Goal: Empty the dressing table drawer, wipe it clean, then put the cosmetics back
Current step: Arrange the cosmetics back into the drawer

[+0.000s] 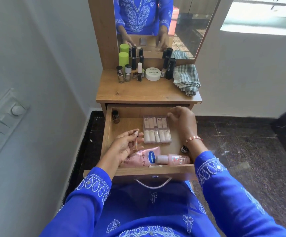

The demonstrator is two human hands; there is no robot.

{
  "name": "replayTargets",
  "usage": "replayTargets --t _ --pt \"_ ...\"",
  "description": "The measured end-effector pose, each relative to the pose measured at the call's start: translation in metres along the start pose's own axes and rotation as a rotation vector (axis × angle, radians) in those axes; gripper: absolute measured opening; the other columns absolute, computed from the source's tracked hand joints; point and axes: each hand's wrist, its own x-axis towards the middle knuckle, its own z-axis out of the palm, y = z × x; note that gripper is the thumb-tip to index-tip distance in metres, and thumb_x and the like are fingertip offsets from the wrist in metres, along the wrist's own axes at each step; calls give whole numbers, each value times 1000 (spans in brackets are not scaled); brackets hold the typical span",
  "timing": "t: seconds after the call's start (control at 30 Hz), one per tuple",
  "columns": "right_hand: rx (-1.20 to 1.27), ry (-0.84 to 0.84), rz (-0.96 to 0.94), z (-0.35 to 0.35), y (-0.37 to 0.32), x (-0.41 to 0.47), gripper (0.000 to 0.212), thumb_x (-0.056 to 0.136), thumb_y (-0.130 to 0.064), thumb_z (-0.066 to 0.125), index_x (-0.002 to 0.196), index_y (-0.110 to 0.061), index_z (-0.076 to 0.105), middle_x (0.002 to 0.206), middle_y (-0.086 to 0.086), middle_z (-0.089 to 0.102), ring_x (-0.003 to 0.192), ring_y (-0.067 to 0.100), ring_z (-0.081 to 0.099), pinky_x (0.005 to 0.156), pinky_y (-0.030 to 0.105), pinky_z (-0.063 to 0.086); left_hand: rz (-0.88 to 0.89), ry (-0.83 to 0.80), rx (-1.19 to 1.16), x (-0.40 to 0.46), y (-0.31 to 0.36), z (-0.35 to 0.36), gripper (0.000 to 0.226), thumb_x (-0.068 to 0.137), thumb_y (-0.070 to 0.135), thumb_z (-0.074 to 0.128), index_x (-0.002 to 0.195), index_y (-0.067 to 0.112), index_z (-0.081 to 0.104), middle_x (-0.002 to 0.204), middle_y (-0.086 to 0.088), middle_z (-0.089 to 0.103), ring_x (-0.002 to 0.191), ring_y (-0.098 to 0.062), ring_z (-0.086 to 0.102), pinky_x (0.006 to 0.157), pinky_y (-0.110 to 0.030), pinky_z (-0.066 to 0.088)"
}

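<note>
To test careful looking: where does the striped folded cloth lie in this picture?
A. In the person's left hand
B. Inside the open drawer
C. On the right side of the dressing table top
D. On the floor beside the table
C: the striped folded cloth rests on the right side of the dressing table top, beside the black tubes, above the open drawer.

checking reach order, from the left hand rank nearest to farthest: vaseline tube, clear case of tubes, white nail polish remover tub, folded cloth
From the left hand, head view:
1. Vaseline tube, touching the hand, drawer front.
2. Clear case of tubes, just right of it, mid drawer.
3. White nail polish remover tub, up on the tabletop, centre.
4. Folded cloth, tabletop's far right.
</note>
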Motion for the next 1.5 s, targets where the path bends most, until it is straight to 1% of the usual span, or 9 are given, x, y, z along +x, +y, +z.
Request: replayTargets --t 0.1,0.23,0.37,0.57,0.77,0.87,1.07,1.23,1.5 --pt "132 -258 -17 12 -30 -37 12 84 -23 66 87 -12 69 70 -5 63 57 4 52 54 8 42 -32 -24 -50 1 1 1 12 91 3 49 94 10 59 76 -9 69 61 -14 70 61 -39 58" --pt "165 -451 -10 41 -43 -73 16 82 -27 68 75 -18 57 59 -11 51 51 2 45 45 10 36 -44 9 -129 0 2 0 12 91 1 48 91 9 57 56 -4 67 51 -10 66 50 -25 54" --pt "202 -430 58 50 -44 -80 18 79 -20 69 78 -17 51 64 -3 56 60 18 57 59 34 52 -30 -4 -186 3 1 -4 8 89 4 51 90 9 57 66 -6 70 68 -18 69 68 -28 54" --pt "269 -317 81 36 -44 -72 4 82 -14 65 84 -12 62 79 13 70 65 25 66 63 36 57 -11 -8 -116 0 1 0 7 91 8 51 86 9 55 66 -6 72 60 -14 71 60 -30 58" --pt "182 -70 97 -9 -13 -15 11 81 -5 63 90 -2 69 78 9 66 65 17 62 62 17 50 53 61 193 0 -5 2 14 92 11 51 104 9 58 94 -9 68 86 -19 65 84 -34 51" --pt "18 4 114 -21 16 14 13 79 -5 64 89 1 67 87 17 69 83 30 64 75 31 50 67 98 210 1 -6 1 14 94 12 48 103 9 59 92 -8 67 86 -19 64 83 -32 50" --pt "-342 -130 -74 -22 41 30 19 81 -7 58 97 -9 69 101 15 68 101 33 57 76 35 46 68 117 210 3 -5 -1 14 95 12 46 95 12 60 89 -9 66 84 -20 64 82 -33 51" --pt "-450 -158 -147 -19 40 31 18 82 -9 59 93 -15 72 101 4 67 103 24 49 70 31 46 61 133 223 3 -6 -1 15 95 13 46 93 13 61 88 -9 66 83 -21 64 80 -33 51" --pt "-522 -192 -190 -13 48 25 16 86 -14 57 96 -15 69 100 4 68 106 23 50 72 36 52 54 150 231 3 -6 -1 14 94 13 48 96 11 62 90 -9 67 85 -22 65 78 -33 52"
